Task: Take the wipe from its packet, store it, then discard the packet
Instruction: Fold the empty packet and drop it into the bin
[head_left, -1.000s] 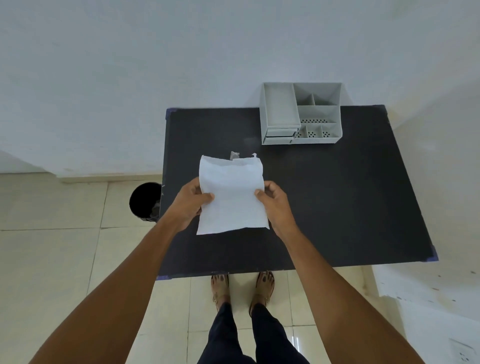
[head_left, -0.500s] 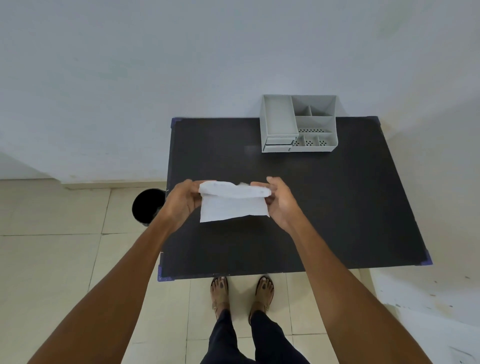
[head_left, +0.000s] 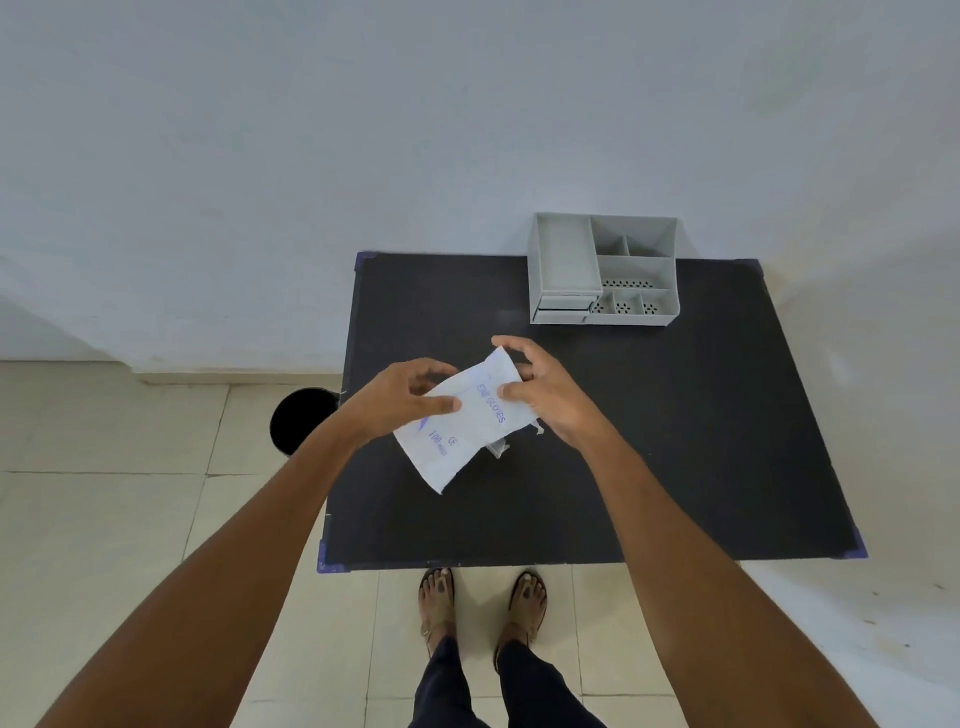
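A white packet (head_left: 460, 428) with blue print is held above the black table (head_left: 675, 441), tilted with its printed side up. My left hand (head_left: 402, 397) pinches its left edge between thumb and fingers. My right hand (head_left: 540, 389) grips its upper right end, fingers curled over the top. A small torn white scrap (head_left: 498, 446) shows under the packet's right side, on or just above the table. The wipe itself is not visible outside the packet.
A grey compartment organiser (head_left: 605, 270) stands at the table's back edge against the wall. A black bin (head_left: 301, 421) sits on the tiled floor left of the table. My feet (head_left: 483, 603) are at the front edge.
The packet has been turned over, from plain white side to printed side up, and tilted. Both hands shifted their grip and moved slightly forward over the table.
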